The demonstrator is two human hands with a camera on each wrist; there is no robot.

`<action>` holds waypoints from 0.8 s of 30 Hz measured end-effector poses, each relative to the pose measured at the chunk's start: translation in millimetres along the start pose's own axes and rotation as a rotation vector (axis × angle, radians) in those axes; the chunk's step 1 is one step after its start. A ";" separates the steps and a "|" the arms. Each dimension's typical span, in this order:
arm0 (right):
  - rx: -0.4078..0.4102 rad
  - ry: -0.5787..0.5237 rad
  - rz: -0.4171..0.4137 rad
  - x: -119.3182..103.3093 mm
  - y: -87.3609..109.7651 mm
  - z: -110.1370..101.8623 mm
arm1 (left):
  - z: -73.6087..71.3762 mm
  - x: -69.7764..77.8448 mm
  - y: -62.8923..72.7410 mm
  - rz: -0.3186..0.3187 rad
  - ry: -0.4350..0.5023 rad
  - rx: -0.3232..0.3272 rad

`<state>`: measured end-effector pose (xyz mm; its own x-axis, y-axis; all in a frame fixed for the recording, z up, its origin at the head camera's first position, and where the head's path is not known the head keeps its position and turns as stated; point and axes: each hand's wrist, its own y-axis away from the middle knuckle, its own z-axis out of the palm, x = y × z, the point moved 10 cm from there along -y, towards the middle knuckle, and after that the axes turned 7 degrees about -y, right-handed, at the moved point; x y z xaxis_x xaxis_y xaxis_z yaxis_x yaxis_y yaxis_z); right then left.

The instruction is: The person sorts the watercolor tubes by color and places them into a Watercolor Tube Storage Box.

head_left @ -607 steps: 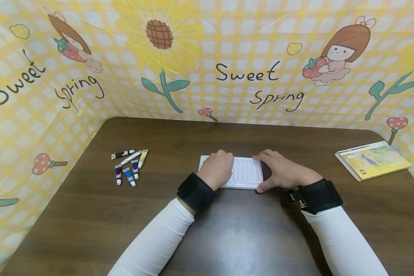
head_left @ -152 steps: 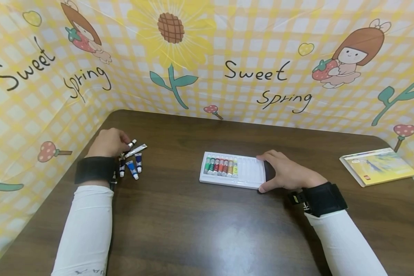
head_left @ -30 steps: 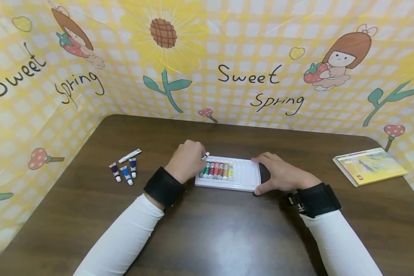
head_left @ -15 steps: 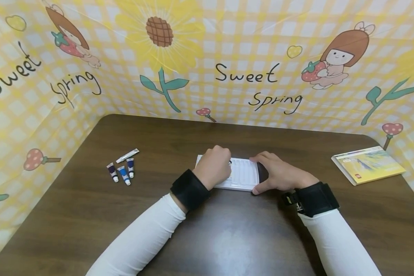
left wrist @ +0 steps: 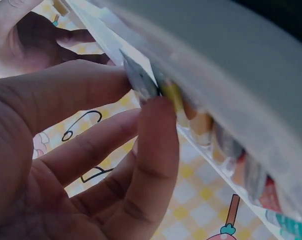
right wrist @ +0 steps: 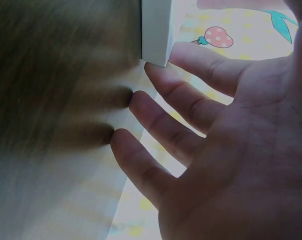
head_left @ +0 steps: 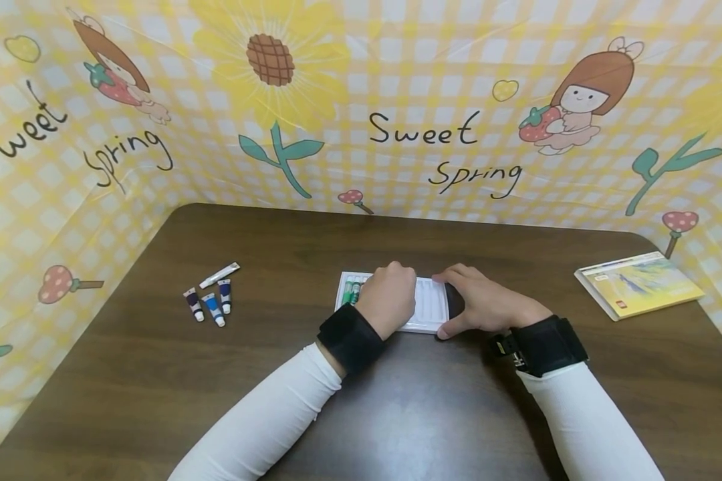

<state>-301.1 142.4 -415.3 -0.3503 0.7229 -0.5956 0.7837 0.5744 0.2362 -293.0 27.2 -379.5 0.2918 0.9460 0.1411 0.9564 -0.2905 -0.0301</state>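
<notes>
Around the middle of the table lies a white plastic tray with slots, its left part holding several paint tubes. My left hand is over the tray and hides most of those tubes. In the left wrist view, its thumb and index finger pinch a grey-looking paint tube beside the yellow one in the row. My right hand holds the tray's right end, thumb at the near corner and fingers at the far one. The right wrist view shows fingertips touching the tray's corner.
On the left of the table lie loose paint tubes: a white one, a blue one and darker ones. A flat yellow box rests at the right edge. Yellow checked cloth walls the table's back and left.
My left hand took a black-and-white paint tube from the loose group and carried it right, over the tray's row. Tubes have filled the tray's left slots. The right hand has kept its hold.
</notes>
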 end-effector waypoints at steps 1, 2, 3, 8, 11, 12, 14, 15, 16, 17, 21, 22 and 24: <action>0.001 -0.001 0.000 0.0 -0.2 0.1 | -0.1 0.2 0.5 0.002 -0.004 0.003; 0.001 -0.003 -0.001 -0.3 -0.4 0.2 | -0.4 0.6 1.2 0.008 -0.010 0.009; 0.000 -0.005 -0.001 -0.7 -0.5 0.3 | -0.8 0.8 2.0 0.016 -0.015 0.011; -0.002 -0.006 0.000 -0.8 -0.8 0.5 | -2.1 0.2 7.7 0.049 -0.050 -0.006; -0.007 -0.006 -0.001 -1.1 -0.6 0.7 | -1.7 -2.0 10.6 0.048 -0.065 -0.039; -0.008 -0.006 0.001 -0.9 -0.6 0.9 | -1.3 -2.8 11.1 0.045 -0.068 -0.048; -0.010 -0.003 -0.001 -1.4 -0.6 0.9 | -0.3 -4.2 11.6 0.038 -0.080 -0.061; -0.011 -0.002 0.000 -1.3 -0.5 0.9 | 0.3 -4.5 11.5 0.035 -0.088 -0.062; -0.010 0.000 -0.001 -1.3 -0.4 0.9 | 0.9 -4.5 11.4 0.035 -0.094 -0.063; -0.010 0.001 0.001 -1.2 -0.3 0.8 | 1.9 -4.3 11.1 0.036 -0.099 -0.063; -0.008 0.000 -0.001 -1.8 0.1 0.6 | 4.8 -2.3 10.6 0.047 -0.107 -0.053; -0.008 0.000 -0.002 -2.1 0.3 0.4 | 5.2 -1.5 10.6 0.054 -0.108 -0.051; -0.007 -0.001 -0.001 -2.2 0.6 0.1 | 5.2 -0.7 10.5 0.068 -0.112 -0.048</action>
<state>-299.8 141.1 -414.0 -0.3512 0.7218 -0.5964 0.7798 0.5780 0.2404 -283.1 24.2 -385.0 0.3582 0.9332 0.0287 0.9334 -0.3586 0.0120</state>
